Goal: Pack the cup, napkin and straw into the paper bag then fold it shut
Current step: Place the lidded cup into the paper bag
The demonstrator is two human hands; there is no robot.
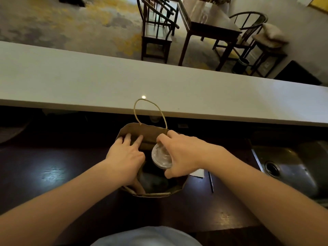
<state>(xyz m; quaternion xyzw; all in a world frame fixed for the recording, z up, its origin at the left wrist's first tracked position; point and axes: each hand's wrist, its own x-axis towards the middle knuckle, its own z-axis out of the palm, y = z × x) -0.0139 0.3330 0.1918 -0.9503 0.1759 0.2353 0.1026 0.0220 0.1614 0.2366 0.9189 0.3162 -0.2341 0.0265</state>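
Observation:
A brown paper bag (142, 129) with a twine handle stands upright and open on the dark counter. My right hand (181, 153) grips a cup with a clear plastic lid (160, 156) and holds it in the bag's mouth. My left hand (126, 155) rests on the bag's left rim, its fingers spread inside and holding the opening apart. A white napkin (197, 173) lies on the counter just right of the bag, partly hidden by my right wrist. A thin dark straw (210, 181) lies beside it.
A raised white ledge (159, 86) runs across just behind the bag. A steel sink (287, 164) is set into the counter at the right. Beyond the ledge stand dark wooden chairs (156, 32) and a table (209, 23).

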